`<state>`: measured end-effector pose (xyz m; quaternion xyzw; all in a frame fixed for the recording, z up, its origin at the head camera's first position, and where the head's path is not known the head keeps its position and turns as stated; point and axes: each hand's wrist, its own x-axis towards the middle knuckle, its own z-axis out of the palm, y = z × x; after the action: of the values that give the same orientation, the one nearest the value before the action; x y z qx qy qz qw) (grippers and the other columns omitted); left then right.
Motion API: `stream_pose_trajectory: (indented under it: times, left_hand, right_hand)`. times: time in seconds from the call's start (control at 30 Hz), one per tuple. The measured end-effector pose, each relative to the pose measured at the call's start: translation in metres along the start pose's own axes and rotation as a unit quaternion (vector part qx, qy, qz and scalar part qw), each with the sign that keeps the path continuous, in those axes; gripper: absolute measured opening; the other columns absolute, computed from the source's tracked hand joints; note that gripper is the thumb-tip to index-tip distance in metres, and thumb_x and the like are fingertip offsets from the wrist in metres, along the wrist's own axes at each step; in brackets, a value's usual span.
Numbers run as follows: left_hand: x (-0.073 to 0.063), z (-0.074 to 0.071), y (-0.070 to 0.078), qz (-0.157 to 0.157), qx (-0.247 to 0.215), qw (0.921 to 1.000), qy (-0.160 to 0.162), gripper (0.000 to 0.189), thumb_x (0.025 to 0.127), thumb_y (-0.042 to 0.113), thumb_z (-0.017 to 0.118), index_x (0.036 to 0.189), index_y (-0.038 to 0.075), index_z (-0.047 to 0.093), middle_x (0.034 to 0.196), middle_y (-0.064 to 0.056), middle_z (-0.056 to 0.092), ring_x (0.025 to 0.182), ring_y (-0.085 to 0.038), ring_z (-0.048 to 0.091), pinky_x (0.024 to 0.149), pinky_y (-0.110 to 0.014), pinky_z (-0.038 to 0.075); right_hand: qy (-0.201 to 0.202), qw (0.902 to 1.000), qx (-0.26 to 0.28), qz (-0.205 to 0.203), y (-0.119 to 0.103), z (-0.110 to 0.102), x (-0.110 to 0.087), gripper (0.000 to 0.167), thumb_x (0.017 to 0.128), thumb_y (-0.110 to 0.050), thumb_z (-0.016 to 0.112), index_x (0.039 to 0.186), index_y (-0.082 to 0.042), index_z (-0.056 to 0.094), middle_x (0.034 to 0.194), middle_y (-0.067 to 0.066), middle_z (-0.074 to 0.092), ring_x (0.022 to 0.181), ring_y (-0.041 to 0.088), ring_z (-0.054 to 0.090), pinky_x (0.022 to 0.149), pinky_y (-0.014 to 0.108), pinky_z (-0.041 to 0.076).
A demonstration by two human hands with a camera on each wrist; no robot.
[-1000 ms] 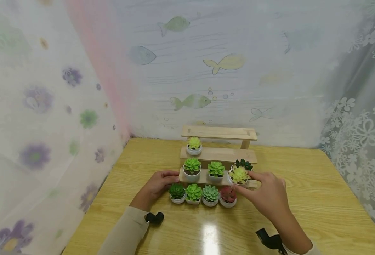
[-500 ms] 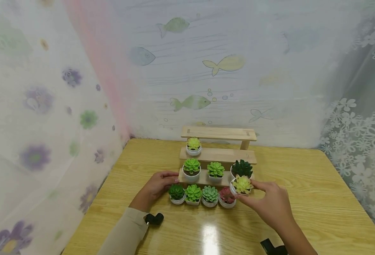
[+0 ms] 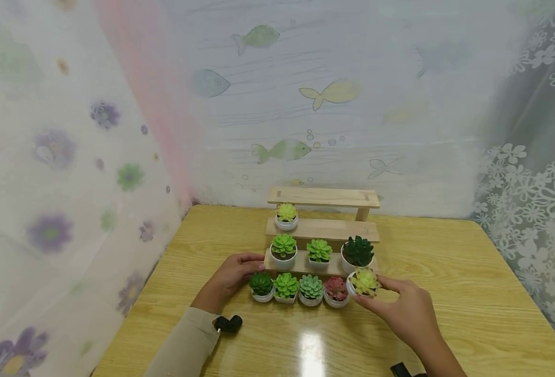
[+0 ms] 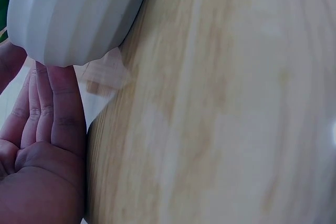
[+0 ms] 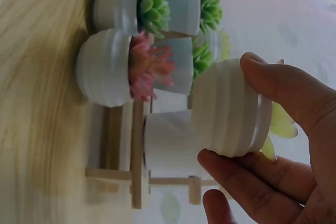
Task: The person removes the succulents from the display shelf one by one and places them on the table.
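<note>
My right hand [image 3: 411,310] pinches a white round pot with a yellow-green artificial succulent [image 3: 365,281] between thumb and fingers. It is held off the table, as the right wrist view shows the white pot [image 5: 223,111] tilted sideways in that view. Just behind is a dark green succulent [image 3: 358,251] in a larger white pot, at the right of the lowest shelf. My left hand [image 3: 232,275] is at the left end of the wooden tiered stand [image 3: 323,197]. In the left wrist view its fingers [image 4: 67,103] lie straight, partly behind a white pot [image 4: 76,17].
A front row on the table has a dark green [image 3: 261,284], a bright green [image 3: 286,285], a pale green [image 3: 311,287] and a red succulent [image 3: 336,289]. Two green ones [image 3: 284,247] share the lowest shelf; another yellow-green succulent [image 3: 286,213] stands on the middle shelf.
My right hand has brought the yellow-green succulent from in front of the dark green one, toward me and slightly right, to beside the red succulent. The left hand has stayed still.
</note>
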<state>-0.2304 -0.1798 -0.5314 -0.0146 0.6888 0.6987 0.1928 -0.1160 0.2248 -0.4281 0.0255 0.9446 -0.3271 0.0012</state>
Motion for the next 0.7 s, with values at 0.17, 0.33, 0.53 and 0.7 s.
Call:
stream_pose_trajectory:
  times: [0.17,0.33,0.53,0.7]
  left_hand:
    - [0.000,0.000,0.000,0.002,-0.003,1.0000,-0.003,0.042,0.098,0.012,0.072,0.135,-0.004,0.064,0.106,-0.001,0.075,0.097,-0.013,0.070,0.083,-0.028,0.058]
    - [0.001,0.000,-0.001,-0.001,-0.006,1.0000,0.000,0.041,0.098,0.012,0.073,0.135,-0.004,0.065,0.106,-0.002,0.075,0.096,-0.013,0.070,0.083,-0.028,0.058]
    - [-0.001,0.000,0.000,0.001,-0.006,1.0000,0.000,0.041,0.098,0.012,0.073,0.134,-0.004,0.065,0.105,-0.001,0.075,0.095,-0.013,0.070,0.082,-0.028,0.058]
    - [0.000,0.000,0.000,-0.001,-0.007,1.0000,-0.003,0.041,0.097,0.012,0.073,0.134,-0.004,0.065,0.105,-0.001,0.075,0.095,-0.013,0.070,0.083,-0.029,0.058]
  right_hand:
    - [-0.004,0.9998,-0.008,0.019,0.010,0.001,0.000,0.099,0.069,-0.084,0.075,0.137,-0.013,0.069,0.134,0.018,0.069,0.127,0.051,0.057,0.091,0.062,0.054]
    - [-0.009,0.9994,-0.015,0.030,0.019,0.002,0.002,0.100,0.067,-0.084,0.076,0.135,-0.012,0.071,0.126,0.021,0.072,0.106,0.046,0.067,0.066,0.043,0.054]
    - [-0.006,0.9991,-0.025,0.034,0.027,0.006,0.006,0.098,0.065,-0.083,0.079,0.131,-0.010,0.073,0.125,0.025,0.070,0.117,0.050,0.063,0.074,0.048,0.056]
    - [-0.009,0.9987,-0.041,0.031,0.035,0.012,0.009,0.095,0.067,-0.081,0.080,0.130,-0.010,0.074,0.129,0.024,0.069,0.120,0.051,0.062,0.085,0.059,0.054]
